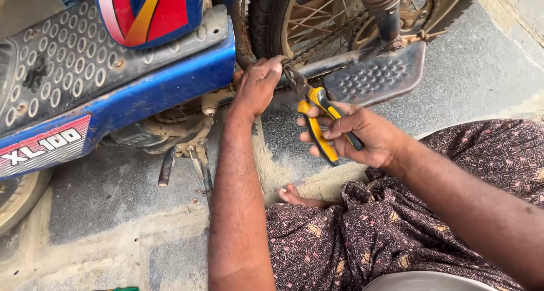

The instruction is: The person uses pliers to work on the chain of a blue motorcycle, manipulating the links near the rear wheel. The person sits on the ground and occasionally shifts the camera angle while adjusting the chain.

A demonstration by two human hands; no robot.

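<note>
Left hand (258,87) is clamped around the drive chain (317,47) by the rear wheel (283,19); right hand (362,135) squeezes yellow-handled pliers (317,118) biting the chain. If they slip, fingers could get pinched.

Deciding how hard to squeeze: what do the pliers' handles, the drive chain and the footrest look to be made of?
Pliers: handles likely rubber or plastic sleeves, smooth yellow and black, over dark metal jaws. Drive chain: metal, probably steel, brown and dull with rust or dirt. Footrest: grey metal plate, matte, with raised studs.
</note>
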